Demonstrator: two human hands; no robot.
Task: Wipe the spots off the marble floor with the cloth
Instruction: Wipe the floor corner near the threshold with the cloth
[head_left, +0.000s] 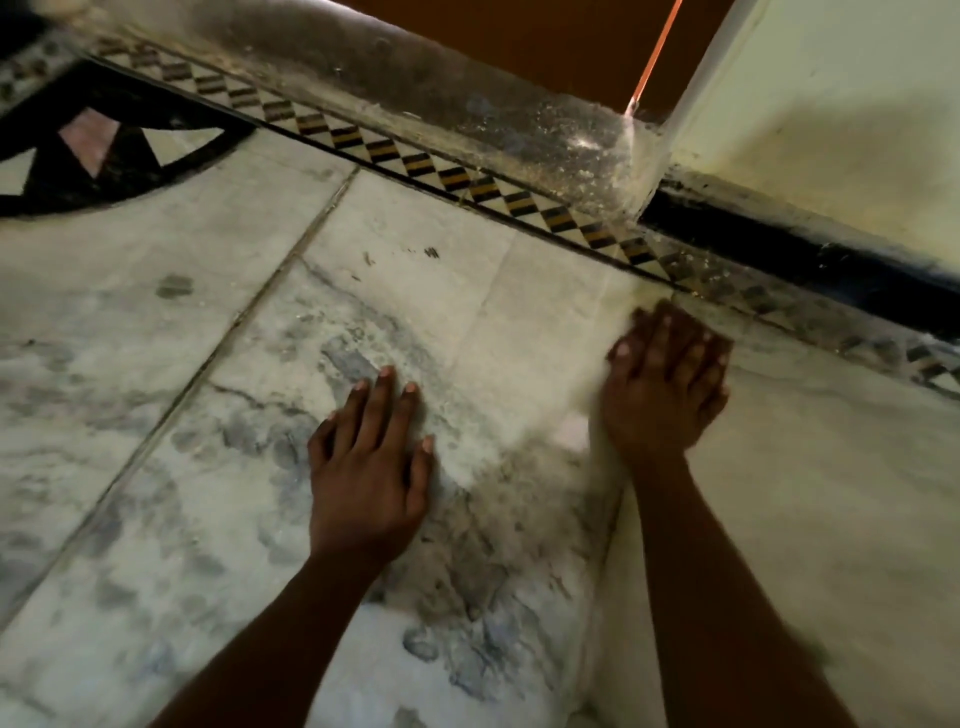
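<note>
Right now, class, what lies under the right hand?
A pale, blurred cloth shows beneath the right hand, on the marble floor. Any spots beneath it are covered.

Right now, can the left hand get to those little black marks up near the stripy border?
Probably yes. The left hand lies flat on the marble floor, and only bare floor lies between it and the black marks. The right hand is off to the side.

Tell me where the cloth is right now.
In the head view, the cloth, pale and blurred, lies right of centre under the right hand, close to the patterned border strip; the left hand rests flat on the marble beside it.
</note>
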